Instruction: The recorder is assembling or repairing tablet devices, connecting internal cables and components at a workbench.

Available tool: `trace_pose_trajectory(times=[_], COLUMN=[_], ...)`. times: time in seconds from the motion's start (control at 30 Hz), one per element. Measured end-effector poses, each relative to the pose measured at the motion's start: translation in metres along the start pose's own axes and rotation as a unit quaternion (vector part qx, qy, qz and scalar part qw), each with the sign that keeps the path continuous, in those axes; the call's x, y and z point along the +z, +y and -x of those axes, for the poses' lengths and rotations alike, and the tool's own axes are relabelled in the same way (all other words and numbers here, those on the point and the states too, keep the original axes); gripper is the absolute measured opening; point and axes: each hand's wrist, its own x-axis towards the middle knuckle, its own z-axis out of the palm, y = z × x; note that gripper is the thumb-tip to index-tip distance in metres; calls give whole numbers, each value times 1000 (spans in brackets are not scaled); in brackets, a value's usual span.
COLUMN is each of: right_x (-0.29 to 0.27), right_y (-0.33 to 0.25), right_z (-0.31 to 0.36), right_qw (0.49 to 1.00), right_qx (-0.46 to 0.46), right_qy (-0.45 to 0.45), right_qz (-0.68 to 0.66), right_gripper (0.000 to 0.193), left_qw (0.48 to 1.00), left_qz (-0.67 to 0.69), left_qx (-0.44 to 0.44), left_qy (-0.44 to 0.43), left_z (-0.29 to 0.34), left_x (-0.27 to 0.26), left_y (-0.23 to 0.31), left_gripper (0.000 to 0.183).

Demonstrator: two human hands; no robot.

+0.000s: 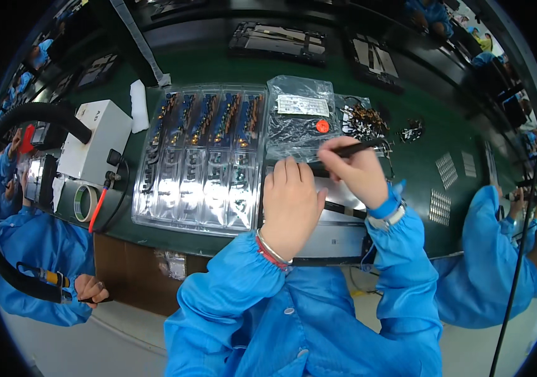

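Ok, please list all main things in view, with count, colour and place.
table: 1, dark green, across middle
compartment tray: 1, clear, left
bag: 1, clear, beyond left hand
part piles: 2, mixed, right of bag
part grids: 3, silver, table's right
box unit: 1, white, left
tape roll: 1, pale, near unit
carton: 1, brown, below table's left
framed panels: several, dark, far side
flat panel: 1, silver, under left hand
pen-like tool: 1, black, in right hand
co-workers: several, blue sleeves, both sides
left hand: 1, blue sleeve, centre
right hand: 1, blue sleeve, centre-right
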Motion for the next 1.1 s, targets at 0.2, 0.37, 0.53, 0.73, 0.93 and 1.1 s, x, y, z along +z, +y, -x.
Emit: trace_pose_trajectory(times=[0.2,0.37,0.53,0.73,0.93,1.1], right_x=[11,17,20,17,1,-17], right_y=[34,37,34,40,15,-1], right_z=[-30,-32,-30,-31,3,128], right_qw=[992,995,994,991,993,968], right_qx=[-105,-81,-53,-67,-67,-127], right_qy=[27,21,32,38,92,143], right_qz=[64,58,88,113,29,-161], right_gripper=[18,19,18,16,16,9], left_qw=[998,999,999,999,999,998], left_qz=[-49,-34,-21,-15,-34,-59], left_qx=[-25,-21,-32,-26,-14,-20], left_qy=[6,18,10,9,0,4], left_z=[-4,-3,-2,-1,1,5], left_x=[17,16,15,15,18,27], left_y=[-1,-1,-1,0,-3,-4], left_gripper=[46,49,50,51,53,51])
